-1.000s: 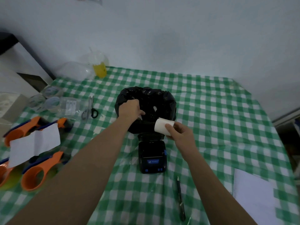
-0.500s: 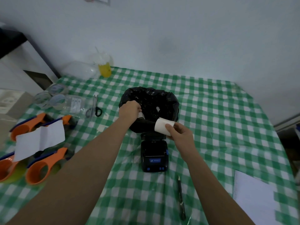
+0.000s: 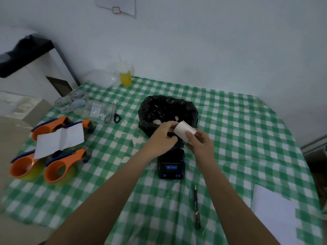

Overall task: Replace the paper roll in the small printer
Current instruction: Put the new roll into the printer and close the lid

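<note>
Both hands now meet at the paper roll [image 3: 184, 132] — half a second ago the left hand [image 3: 161, 137] was at the black bag [image 3: 166, 110], so the new roll is likely being readied for loading. The right hand's [image 3: 200, 143] grip clasps the roll above the printer [image 3: 170, 163]; the left's fingers touch its end, curled. Its long axis tilts up-left to down-right.

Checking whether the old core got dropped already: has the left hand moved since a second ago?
Yes. The left hand has come back from the black bag's rim toward the paper roll.
</note>
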